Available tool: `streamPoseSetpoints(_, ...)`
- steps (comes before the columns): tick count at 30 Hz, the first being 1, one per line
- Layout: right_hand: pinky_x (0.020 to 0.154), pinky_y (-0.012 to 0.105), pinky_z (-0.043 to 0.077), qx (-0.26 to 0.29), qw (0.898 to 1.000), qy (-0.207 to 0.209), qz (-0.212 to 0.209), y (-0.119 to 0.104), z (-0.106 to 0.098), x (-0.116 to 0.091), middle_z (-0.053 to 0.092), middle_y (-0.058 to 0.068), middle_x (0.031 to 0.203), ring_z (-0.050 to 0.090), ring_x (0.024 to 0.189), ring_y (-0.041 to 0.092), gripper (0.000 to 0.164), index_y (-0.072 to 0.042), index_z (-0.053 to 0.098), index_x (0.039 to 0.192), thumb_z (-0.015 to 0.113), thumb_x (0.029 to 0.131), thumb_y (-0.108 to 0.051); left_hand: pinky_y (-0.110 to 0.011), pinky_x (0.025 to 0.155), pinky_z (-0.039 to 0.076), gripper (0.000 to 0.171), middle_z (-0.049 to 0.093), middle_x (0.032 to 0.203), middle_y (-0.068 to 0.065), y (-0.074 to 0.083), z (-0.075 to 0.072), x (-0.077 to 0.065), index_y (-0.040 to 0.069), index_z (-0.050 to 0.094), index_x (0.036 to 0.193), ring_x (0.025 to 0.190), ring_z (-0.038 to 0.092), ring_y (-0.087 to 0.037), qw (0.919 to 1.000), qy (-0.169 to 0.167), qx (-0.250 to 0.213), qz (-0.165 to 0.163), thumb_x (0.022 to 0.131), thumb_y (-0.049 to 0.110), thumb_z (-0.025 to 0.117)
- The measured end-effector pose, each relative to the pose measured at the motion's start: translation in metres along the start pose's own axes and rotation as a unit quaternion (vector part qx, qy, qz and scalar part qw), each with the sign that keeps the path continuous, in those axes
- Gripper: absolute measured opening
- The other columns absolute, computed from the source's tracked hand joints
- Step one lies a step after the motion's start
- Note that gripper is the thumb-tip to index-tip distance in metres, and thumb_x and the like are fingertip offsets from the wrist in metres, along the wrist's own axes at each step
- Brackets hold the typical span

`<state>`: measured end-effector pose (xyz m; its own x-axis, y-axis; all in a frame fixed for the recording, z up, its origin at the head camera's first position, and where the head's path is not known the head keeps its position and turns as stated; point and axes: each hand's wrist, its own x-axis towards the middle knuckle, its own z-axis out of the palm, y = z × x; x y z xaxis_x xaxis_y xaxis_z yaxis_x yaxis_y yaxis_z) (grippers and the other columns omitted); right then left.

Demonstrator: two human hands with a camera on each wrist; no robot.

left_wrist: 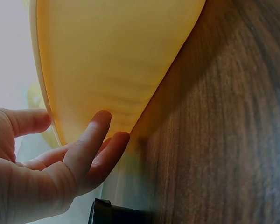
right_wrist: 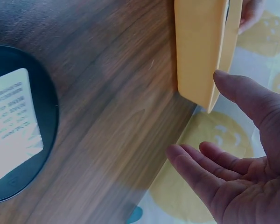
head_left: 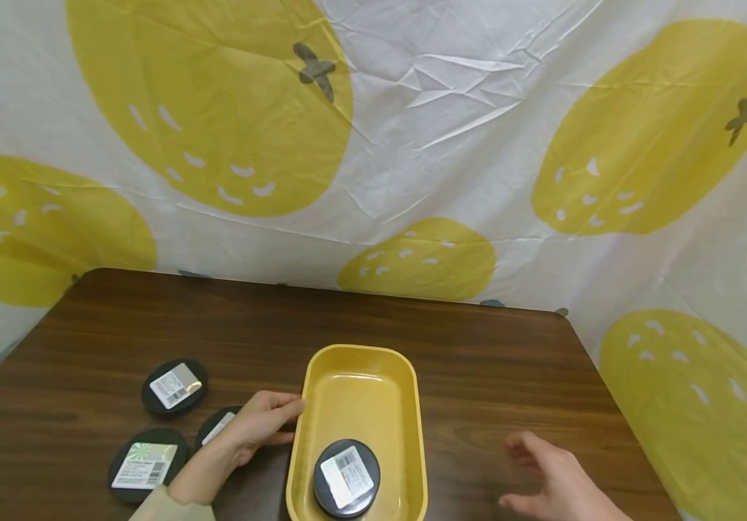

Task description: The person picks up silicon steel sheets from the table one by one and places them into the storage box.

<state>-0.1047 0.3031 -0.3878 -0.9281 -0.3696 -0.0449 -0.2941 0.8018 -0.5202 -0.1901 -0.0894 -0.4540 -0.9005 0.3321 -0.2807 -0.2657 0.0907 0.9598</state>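
A yellow rectangular tray [head_left: 420, 441] stands lengthwise on the brown table. Inside its near end lies a round black disc-shaped container [head_left: 325, 499] with a white printed label. My left hand [head_left: 262, 423] touches the tray's left side, its thumb [left_wrist: 35, 122] at the rim and its loosely extended fingers [left_wrist: 100, 128] against the outer wall. To the right of the tray, my right hand [head_left: 558, 477] hovers with thumb and fingers apart, holding nothing. In the right wrist view, another labelled black disc [right_wrist: 44, 112] lies on the table.
Left of the tray lie three more labelled black discs: one farther back [head_left: 196, 367], one nearer [head_left: 181, 452], and one [head_left: 207, 427] partly behind my left hand. The wooden table [head_left: 503, 362] ends at a white cloth [head_left: 451, 145] printed with yellow fruit.
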Motion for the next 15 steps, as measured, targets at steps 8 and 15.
streamPoseSetpoints(8,0.078,0.039,0.053,0.049,0.998,-0.021,0.046,0.012,-0.003,-0.011,0.06,0.018,0.111,0.058,0.096,0.037,0.062,0.007,0.05,0.115,0.081,0.072,-0.025,-0.035,0.078,0.054,0.038,0.06,0.113,-0.025,0.001,-0.001,-0.001,-0.019,0.051,0.12,0.094,0.061,-0.019,1.0,0.003,0.001,0.001,0.096,0.01,0.048)
streamPoseSetpoints(15,0.072,0.031,0.054,-0.004,0.999,0.018,0.048,0.025,-0.002,-0.025,0.062,0.016,0.107,0.062,0.091,0.032,0.064,0.007,0.051,0.114,0.083,0.07,-0.026,-0.035,0.078,0.054,0.039,0.059,0.115,-0.026,0.001,-0.001,-0.001,-0.019,0.05,0.121,0.095,0.061,-0.02,1.0,0.003,0.004,-0.002,0.096,0.011,0.048)
